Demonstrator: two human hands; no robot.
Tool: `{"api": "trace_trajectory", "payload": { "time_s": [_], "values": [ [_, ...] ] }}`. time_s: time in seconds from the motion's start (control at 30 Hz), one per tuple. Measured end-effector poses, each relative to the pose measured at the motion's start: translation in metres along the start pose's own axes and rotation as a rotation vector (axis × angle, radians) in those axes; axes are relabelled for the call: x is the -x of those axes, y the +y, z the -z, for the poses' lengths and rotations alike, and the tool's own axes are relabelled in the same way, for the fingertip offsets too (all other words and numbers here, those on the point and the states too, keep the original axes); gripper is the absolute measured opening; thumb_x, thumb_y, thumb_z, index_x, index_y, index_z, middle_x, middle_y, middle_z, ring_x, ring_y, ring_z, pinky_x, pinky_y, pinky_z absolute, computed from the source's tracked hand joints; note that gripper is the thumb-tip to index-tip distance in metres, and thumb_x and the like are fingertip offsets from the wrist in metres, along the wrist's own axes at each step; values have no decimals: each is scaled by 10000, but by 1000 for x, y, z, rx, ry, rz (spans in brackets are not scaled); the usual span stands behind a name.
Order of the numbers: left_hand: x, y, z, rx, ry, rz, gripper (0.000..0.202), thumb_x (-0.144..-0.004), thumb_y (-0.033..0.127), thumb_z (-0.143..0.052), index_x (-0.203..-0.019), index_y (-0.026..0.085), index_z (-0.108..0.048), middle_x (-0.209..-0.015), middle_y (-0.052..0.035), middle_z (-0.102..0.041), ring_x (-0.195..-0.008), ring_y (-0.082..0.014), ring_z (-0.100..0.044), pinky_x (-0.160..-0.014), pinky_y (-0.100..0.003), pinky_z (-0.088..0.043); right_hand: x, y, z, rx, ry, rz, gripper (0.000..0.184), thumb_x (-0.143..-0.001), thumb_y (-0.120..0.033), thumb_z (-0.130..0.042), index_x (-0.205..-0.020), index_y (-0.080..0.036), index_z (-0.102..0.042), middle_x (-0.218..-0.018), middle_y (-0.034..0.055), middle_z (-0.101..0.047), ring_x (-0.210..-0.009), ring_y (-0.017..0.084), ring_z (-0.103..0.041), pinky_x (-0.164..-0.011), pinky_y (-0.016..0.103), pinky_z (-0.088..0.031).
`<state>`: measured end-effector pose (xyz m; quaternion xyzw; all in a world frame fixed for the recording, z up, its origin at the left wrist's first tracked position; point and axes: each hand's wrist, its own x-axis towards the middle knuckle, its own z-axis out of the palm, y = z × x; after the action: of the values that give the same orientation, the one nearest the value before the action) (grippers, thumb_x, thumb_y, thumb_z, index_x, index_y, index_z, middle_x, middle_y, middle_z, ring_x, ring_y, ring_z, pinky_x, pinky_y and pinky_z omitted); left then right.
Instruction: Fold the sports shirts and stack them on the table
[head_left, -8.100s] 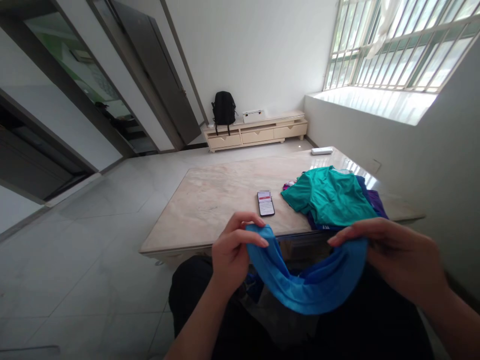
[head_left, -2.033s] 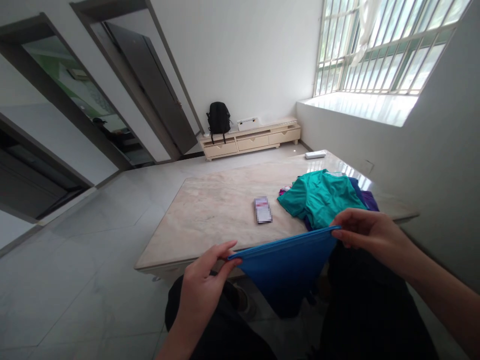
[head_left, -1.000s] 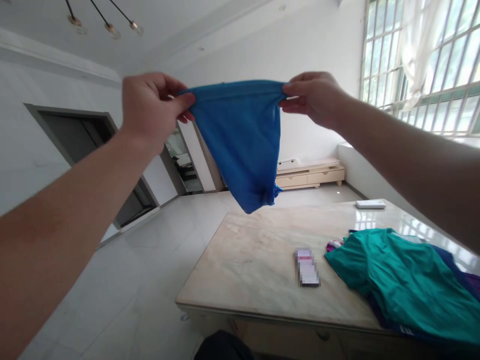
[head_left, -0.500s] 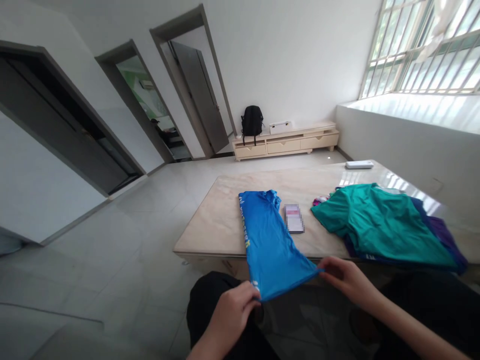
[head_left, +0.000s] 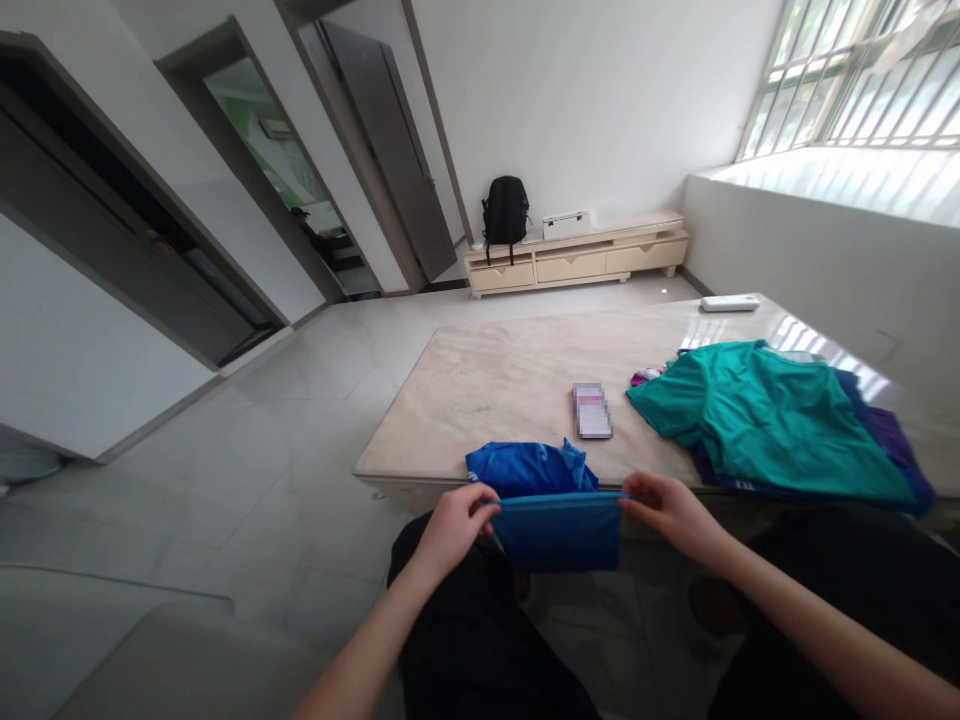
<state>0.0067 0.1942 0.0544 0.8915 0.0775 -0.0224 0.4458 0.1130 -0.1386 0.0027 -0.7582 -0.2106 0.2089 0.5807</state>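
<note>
A bright blue garment (head_left: 551,505) lies bunched at the near edge of the marble table (head_left: 487,385), with its near part hanging over the edge. My left hand (head_left: 454,520) pinches its left corner and my right hand (head_left: 664,503) pinches its right corner, so the cloth is stretched flat between them. Both hands are closed on the fabric, just below the table edge and above my dark trousers.
A phone (head_left: 592,410) lies on the table behind the blue garment. To its right sits a pile with a teal shirt (head_left: 757,420) on top. A white remote (head_left: 729,303) rests at the far corner. A low cabinet (head_left: 574,263) with a black backpack (head_left: 504,210) stands by the wall.
The blue garment was lifted high, then laid out lengthwise on the table. Now it has been drawn back toward me and bunches at the edge, both hands still gripping it.
</note>
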Motion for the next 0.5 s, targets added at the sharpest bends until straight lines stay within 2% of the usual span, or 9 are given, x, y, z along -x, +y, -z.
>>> {"api": "trace_trajectory", "payload": {
  "time_s": [0.13, 0.23, 0.33, 0.5],
  "values": [
    [-43, -4, 13, 65, 126, 24, 237, -817, 413, -680, -882, 185, -693, -583, -20, -684, -597, -238, -712, -584, -297, -522, -45, -24, 2, -75, 33, 19, 510, -724, -636, -794, -859, -179, -613, -749, 28, -711, -747, 231, -728, -731, 352, -582],
    [-48, 16, 40, 53, 207, -20, 240, -830, 413, -684, -919, 190, -700, -611, -13, -696, -629, -221, -723, -626, -287, -530, -57, -63, 14, -101, 67, 108, 534, -706, -636, -819, -888, -173, -624, -786, 45, -728, -770, 232, -746, -752, 352, -605],
    [-35, 56, 73, -9, 313, -133, 186, -851, 364, -692, -919, 192, -721, -621, -5, -709, -631, -191, -716, -660, -272, -531, -53, -117, 32, -46, 81, 174, 527, -696, -617, -840, -908, -181, -634, -744, 47, -735, -741, 242, -760, -706, 341, -613],
    [5, 146, 122, -101, 522, -342, 139, -848, 315, -712, -926, 205, -743, -608, 15, -702, -544, -151, -651, -576, -246, -519, -21, -213, 65, 63, 180, 325, 456, -717, -566, -856, -911, -199, -668, -683, 41, -718, -646, 215, -739, -598, 306, -579]
  ]
}}
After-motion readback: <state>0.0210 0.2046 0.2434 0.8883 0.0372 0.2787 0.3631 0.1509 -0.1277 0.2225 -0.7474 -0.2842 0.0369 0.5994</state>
